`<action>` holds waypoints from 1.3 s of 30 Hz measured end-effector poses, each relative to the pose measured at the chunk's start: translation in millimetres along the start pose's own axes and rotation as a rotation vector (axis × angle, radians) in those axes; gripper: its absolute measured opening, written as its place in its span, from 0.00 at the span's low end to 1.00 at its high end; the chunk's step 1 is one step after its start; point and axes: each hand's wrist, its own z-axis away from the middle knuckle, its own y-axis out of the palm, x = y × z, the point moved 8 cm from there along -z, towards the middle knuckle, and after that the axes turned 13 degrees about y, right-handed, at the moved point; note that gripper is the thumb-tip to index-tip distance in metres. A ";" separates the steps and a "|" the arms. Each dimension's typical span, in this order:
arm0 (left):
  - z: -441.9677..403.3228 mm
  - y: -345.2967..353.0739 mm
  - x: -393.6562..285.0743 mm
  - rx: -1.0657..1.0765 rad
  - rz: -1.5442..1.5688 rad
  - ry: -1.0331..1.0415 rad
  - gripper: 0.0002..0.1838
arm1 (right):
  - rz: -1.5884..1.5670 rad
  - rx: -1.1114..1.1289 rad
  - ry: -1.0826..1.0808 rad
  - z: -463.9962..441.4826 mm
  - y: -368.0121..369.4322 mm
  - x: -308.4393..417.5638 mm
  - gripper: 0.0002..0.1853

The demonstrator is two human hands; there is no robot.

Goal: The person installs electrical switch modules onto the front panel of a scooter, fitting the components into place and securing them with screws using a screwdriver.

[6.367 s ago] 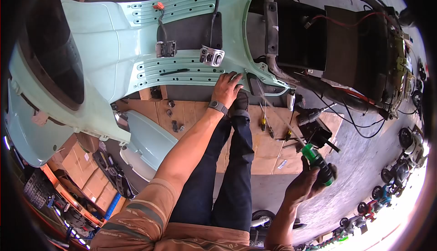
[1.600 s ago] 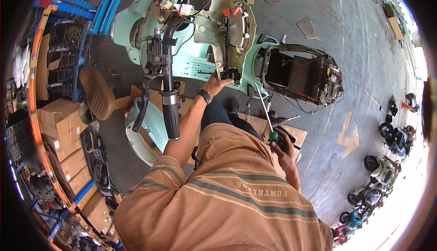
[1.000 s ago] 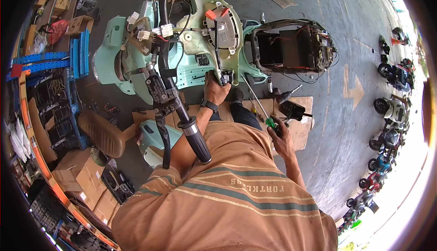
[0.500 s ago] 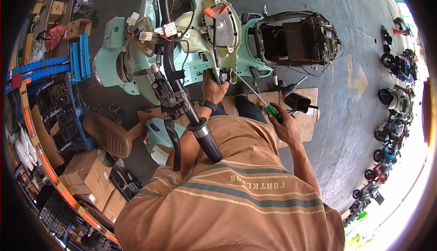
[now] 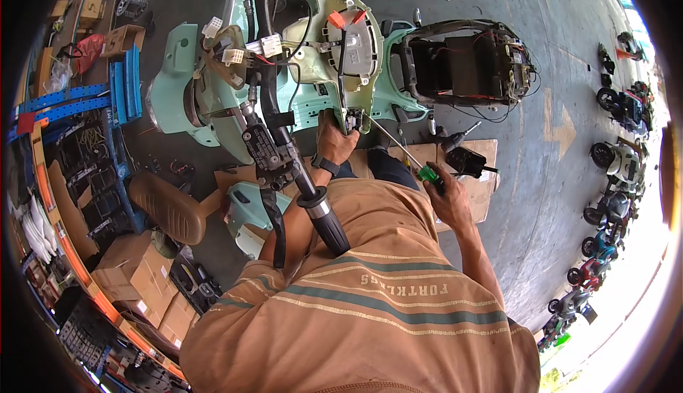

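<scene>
Aiming screwdriver [image 5: 430, 174] from right hand [image 5: 449, 194] toward near end of panel [image 5: 363, 94], forward and to the left. Grips handle with fingers wrapped closed around it. Slants along one straight line: from handle at lower right, via thin shaft, to tip beside switch [image 5: 353, 117] at the panel's near end. Cannot confirm seating of tip in any screw head; too small to make out.

For panel axis: runs lengthwise away from torso, from near end beside left hand [image 5: 337, 140] to far end past gauge [image 5: 353, 50]. For screwdriver axis: meets panel axis obliquely, entering from the right.

For proximity: rate left hand as nearer to panel and switch. Touches panel's near end from the left, curled partly shut around it, with thumb toward switch. Cannot see fingertips behind panel, leaving full extent of grip uncertain. On right side: stands apart from panel, spanning the gap by shaft alone.

Note bar grip [image 5: 329, 228] at left, slanting across view of left forearm toward torso. Note also drill [image 5: 452, 140] near far edge of cardboard [image 5: 480, 201], ahead of right hand and out of its hold.
</scene>
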 end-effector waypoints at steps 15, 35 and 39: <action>2.0 -9.6 4.0 -0.007 -0.049 0.076 0.23 | -0.344 0.730 0.495 -37.4 -42.7 37.1 0.21; 15.8 -12.9 21.3 -0.002 -0.090 -0.013 0.23 | -0.276 0.534 0.190 -46.7 -48.2 28.2 0.21; 15.7 -14.1 19.8 -0.023 -0.084 0.005 0.22 | -0.539 0.678 0.570 -24.6 -35.5 28.8 0.20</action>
